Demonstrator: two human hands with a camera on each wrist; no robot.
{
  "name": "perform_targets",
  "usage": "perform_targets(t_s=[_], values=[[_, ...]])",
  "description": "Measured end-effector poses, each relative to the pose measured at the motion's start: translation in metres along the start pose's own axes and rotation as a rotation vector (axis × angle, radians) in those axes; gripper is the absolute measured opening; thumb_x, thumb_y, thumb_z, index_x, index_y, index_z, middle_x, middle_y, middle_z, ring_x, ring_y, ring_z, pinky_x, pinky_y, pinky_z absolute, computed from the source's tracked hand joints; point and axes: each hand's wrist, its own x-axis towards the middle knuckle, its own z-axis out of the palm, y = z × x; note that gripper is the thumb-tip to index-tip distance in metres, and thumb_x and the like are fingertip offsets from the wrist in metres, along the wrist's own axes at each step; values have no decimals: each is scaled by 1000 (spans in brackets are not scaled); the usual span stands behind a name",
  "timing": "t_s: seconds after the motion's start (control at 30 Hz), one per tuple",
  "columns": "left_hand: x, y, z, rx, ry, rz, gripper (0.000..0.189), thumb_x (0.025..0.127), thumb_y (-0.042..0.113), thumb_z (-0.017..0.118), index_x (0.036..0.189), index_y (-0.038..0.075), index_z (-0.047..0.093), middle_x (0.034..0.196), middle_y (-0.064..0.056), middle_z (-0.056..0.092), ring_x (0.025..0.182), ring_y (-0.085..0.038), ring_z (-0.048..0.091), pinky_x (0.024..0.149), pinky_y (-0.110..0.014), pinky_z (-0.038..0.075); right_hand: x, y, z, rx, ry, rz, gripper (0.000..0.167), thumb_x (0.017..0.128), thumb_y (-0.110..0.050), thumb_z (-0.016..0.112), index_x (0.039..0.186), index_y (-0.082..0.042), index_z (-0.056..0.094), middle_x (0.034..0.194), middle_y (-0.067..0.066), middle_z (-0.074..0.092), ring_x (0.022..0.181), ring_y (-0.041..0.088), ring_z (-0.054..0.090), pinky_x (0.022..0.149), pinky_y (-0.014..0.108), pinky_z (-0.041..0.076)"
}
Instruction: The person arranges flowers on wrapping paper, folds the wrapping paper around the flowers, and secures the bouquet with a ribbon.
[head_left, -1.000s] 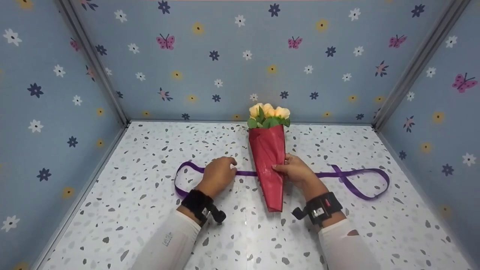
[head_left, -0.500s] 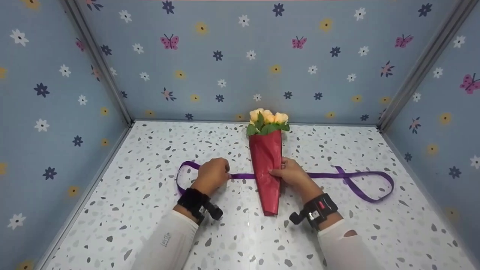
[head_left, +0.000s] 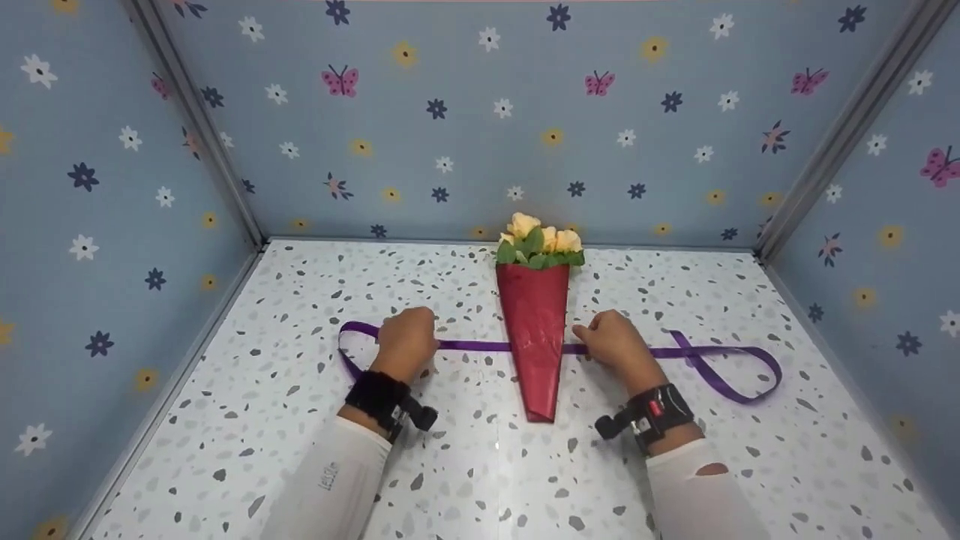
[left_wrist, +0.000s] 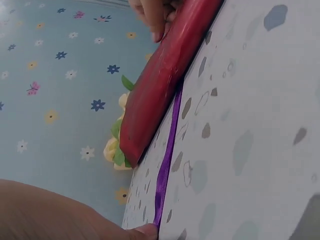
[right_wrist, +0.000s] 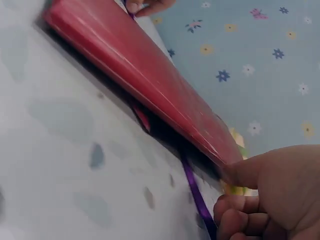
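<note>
Clock is centred on the bouquet, head view. Biggest first.

Blue floral back wall (head_left: 465, 82) across 12, printed butterflies included. White speckled table (head_left: 491, 480) under everything. Pale left sleeve (head_left: 326, 480) at 8, pale right sleeve (head_left: 701, 491) at 4.

Bouquet (head_left: 536, 322) lies mid-table on its back, red wrapper, wide end at 12, narrow folded end just off 6. Purple ribbon (head_left: 474, 346) runs 9 to 3 beneath it, roughly across its middle. One loop at 9, partly behind the left wrist; the other at 3, crossing itself, short tail toward 11.

Left hand (head_left: 407, 339) at 9, well apart from the wrapper: thumb and fingers clamped on the ribbon. Right hand (head_left: 616, 345) at 3, just beside the wrapper, over the ribbon: thumb and curled fingers apart, nothing between them. Can't tell if they touch the ribbon.

Black wrist straps (head_left: 660, 411) on both arms. Pale yellow roses (head_left: 566, 241) and green leaves (head_left: 534, 241) at 12.
</note>
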Motion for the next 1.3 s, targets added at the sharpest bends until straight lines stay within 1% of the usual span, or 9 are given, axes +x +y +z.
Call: perform_targets(t_s=[0.27, 0.5, 0.63, 0.77, 0.83, 0.97, 1.1, 1.2, 1.3], values=[[1, -30, -15, 17, 49, -54, 18, 102, -6, 60, 108, -1, 77, 109, -20, 82, 100, -39, 80, 83, -58, 67, -1, 46, -57, -132, -156, 78, 44, 108, -29, 61, 71, -9, 71, 60, -2, 65, 53, 13, 57, 53, 27, 45], [-4, -53, -26, -33, 125, -85, 19, 100, -5, 57, 96, -3, 76, 102, -24, 81, 88, -36, 77, 75, -60, 67, -8, 69, -74, -134, -181, 153, 47, 107, -37, 66, 69, -11, 72, 61, -1, 64, 57, 14, 59, 56, 27, 45], [-4, -56, -27, -56, 64, -133, 20, 106, 11, 64, 98, -1, 77, 107, -23, 82, 93, -36, 78, 81, -59, 66, -9, 76, -76, -113, -181, 172, 47, 107, -44, 70, 73, -11, 70, 63, -1, 64, 60, 15, 59, 58, 28, 47], [-3, -52, -24, -81, -38, -149, 46, 113, 43, 65, 99, 2, 80, 110, -20, 81, 96, -33, 77, 85, -55, 64, -9, 82, -80, -87, -160, 204, 50, 109, -48, 69, 76, -11, 70, 64, -1, 65, 60, 14, 60, 58, 28, 47], [-3, -51, -22, -77, -74, -153, 50, 113, 49, 66, 94, 4, 78, 108, -17, 80, 93, -30, 73, 82, -51, 62, -8, 84, -81, -71, -150, 222, 50, 109, -49, 70, 76, -11, 70, 64, 0, 65, 60, 15, 60, 58, 28, 47], [-2, -50, -18, -71, -109, -172, 48, 112, 49, 67, 93, 6, 77, 109, -15, 78, 90, -27, 69, 78, -45, 58, -5, 86, -81, -68, -138, 234, 49, 107, -49, 72, 76, -11, 69, 63, -1, 63, 59, 14, 58, 57, 28, 46], [1, -50, -15, -97, -126, -171, 47, 114, 45, 66, 114, 1, 79, 123, -18, 79, 102, -33, 74, 87, -50, 61, -4, 85, -78, -70, -121, 234, 46, 107, -45, 73, 79, -9, 70, 64, 0, 63, 59, 14, 60, 57, 28, 47], [5, -51, -13, -122, -115, -157, 46, 114, 39, 68, 132, -3, 73, 135, -21, 78, 118, -40, 75, 100, -57, 61, -2, 83, -77, -79, -119, 236, 44, 108, -42, 73, 81, -8, 70, 65, 1, 64, 60, 15, 61, 58, 28, 49], [8, -51, -12, -164, -71, -136, 37, 112, 28, 66, 132, -2, 71, 133, -21, 77, 122, -41, 74, 102, -59, 60, -1, 81, -77, -71, -125, 225, 41, 109, -37, 73, 81, -7, 70, 65, 1, 64, 61, 15, 62, 59, 28, 50]])
